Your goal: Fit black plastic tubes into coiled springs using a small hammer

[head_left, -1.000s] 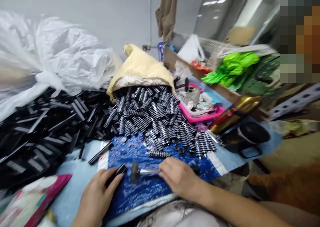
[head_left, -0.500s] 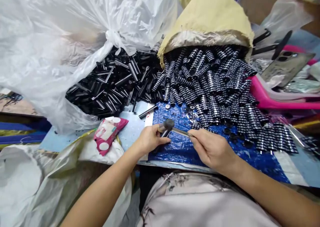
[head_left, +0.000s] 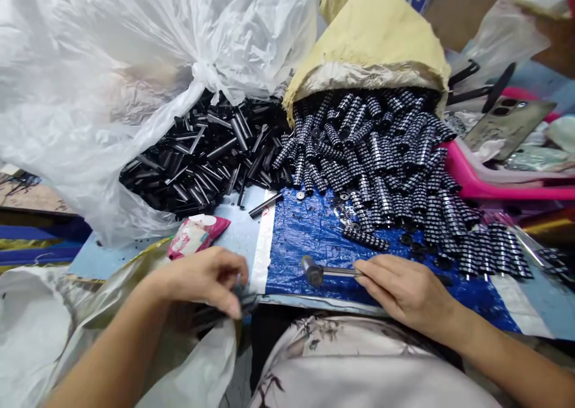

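Note:
My right hand is closed around the metal handle of a small hammer, whose head hovers low over or rests on the blue sheet; I cannot tell which. At the table's front edge, my left hand is above the mouth of a white sack. Its thumb stands apart from the curled fingers. Blurred dark pieces show just beyond and below the thumb, apparently loose from it. A black tube with white checks lies on the blue sheet, beyond the hammer.
Plain black tubes spill from a clear plastic bag. Many checked tubes spill from a yellow sack. A pink packet lies at left. A pink tray and a phone are at right.
My left hand has moved left and nearer to me, from the blue sheet to over the sack. The hammer has been lowered and drawn closer. A checked tube now shows on the sheet.

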The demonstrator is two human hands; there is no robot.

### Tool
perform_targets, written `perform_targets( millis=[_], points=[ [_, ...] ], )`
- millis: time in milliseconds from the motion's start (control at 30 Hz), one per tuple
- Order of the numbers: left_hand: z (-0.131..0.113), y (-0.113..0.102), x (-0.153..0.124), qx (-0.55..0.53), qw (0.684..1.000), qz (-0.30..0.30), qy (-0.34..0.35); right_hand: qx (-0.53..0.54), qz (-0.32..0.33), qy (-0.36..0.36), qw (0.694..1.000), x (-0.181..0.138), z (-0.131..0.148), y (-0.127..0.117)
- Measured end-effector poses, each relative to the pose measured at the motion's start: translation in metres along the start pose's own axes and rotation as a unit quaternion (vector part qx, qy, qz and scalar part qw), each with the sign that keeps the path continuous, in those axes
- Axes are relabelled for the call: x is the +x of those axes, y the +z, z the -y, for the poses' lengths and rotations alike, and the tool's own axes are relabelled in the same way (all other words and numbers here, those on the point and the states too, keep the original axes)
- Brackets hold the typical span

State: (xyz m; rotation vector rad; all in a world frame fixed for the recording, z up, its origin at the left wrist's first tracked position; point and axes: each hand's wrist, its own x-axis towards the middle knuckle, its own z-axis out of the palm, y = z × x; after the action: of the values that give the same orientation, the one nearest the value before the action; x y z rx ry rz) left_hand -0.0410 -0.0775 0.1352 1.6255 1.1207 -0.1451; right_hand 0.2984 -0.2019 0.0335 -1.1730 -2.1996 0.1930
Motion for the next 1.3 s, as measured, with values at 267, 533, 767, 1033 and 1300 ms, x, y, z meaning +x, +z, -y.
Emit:
perform_targets(
  millis=[267,533,767,1033,1300],
  points=[
    [0.001,0.004,0.086,0.372,0.855,-0.360,0.043,-0.036,0.042,0.032,0.998,0.018,-0.005,0.007],
    [-0.007,-0.003,0.105,0.251,0.853,-0.441,0.120,-0.184,-0.179,0.211,0.943,0.048,-0.083,-0.055],
    [-0.031,0.066,0.078,-0.248,0.905,-0.323,0.123,-0.296,-0.139,0.263,0.908,0.106,-0.151,-0.094],
    [-0.034,0.098,0.069,-0.400,0.874,-0.266,0.072,-0.299,0.098,0.117,0.942,0.143,-0.190,-0.109],
    [-0.030,0.097,0.068,-0.438,0.843,-0.308,0.046,-0.155,0.016,0.140,0.978,0.111,-0.113,-0.093]
  ],
)
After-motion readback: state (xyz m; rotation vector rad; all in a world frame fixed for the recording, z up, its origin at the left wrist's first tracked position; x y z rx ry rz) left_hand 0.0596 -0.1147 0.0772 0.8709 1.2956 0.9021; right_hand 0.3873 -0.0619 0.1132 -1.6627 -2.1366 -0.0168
